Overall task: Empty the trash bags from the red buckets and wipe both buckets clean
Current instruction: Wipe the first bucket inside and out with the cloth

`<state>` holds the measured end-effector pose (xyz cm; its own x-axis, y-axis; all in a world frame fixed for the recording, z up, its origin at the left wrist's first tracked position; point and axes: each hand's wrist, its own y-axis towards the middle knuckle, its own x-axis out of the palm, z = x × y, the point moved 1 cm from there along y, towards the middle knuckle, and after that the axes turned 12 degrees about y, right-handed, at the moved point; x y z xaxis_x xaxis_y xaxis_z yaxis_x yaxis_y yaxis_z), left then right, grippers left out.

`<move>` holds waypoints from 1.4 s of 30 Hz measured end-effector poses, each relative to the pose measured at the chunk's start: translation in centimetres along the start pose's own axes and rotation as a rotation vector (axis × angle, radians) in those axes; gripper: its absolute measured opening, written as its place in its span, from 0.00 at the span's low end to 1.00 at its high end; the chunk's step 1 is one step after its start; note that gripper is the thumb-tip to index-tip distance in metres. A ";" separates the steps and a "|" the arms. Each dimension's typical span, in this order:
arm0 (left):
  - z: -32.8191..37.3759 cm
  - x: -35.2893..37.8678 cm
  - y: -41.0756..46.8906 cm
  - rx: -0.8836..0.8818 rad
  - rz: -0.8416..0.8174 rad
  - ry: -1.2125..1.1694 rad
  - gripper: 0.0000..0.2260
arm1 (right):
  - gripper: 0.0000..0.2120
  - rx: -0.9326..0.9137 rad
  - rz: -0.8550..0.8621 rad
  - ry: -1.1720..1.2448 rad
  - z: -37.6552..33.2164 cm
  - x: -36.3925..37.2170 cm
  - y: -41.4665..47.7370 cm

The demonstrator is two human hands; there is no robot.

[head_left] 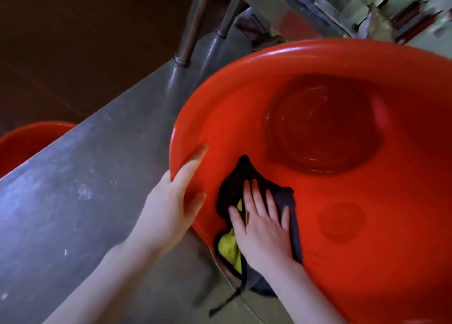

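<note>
i see the large red plastic bucket [367,226] tipped on its side on the grey stainless steel tabletop [85,189], towards its right part, with its open mouth turned up at me and its round bottom showing deep inside. there is no bag in it.

my left hand [171,204] grips the bucket's rim on the left side. its fingers [198,160] are laid over the rim onto the inner wall, and the thumb is out of sight behind the rim.

my right hand [264,228] lies flat, fingers spread and straight, pressing a dark cloth with a yellow face [234,184] against the near inner wall just beside the left hand. it clasps nothing. part of the cloth hangs out over the rim, and a thin dark strip of it trails onto the tabletop.

a second red plastic bucket [27,142] shows past the tabletop's left edge, lower down and well apart from the first. only part of its rim and wall is in view.

two shiny metal legs [193,23] rise from the far end of the tabletop. beyond them the shelving is too blurred to read.
</note>
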<state>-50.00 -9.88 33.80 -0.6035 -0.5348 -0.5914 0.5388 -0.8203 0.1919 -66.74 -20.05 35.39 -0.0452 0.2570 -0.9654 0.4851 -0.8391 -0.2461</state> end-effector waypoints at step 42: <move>5.3 -16.0 4.2 0.165 0.036 0.297 0.25 | 0.29 -0.432 0.036 1.119 -14.9 -7.8 3.4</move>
<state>-41.19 -5.81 48.19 -0.3755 -0.5011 -0.7796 0.4392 -0.8370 0.3264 -51.74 -17.79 43.37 0.6546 0.6906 -0.3073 0.7331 -0.6792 0.0351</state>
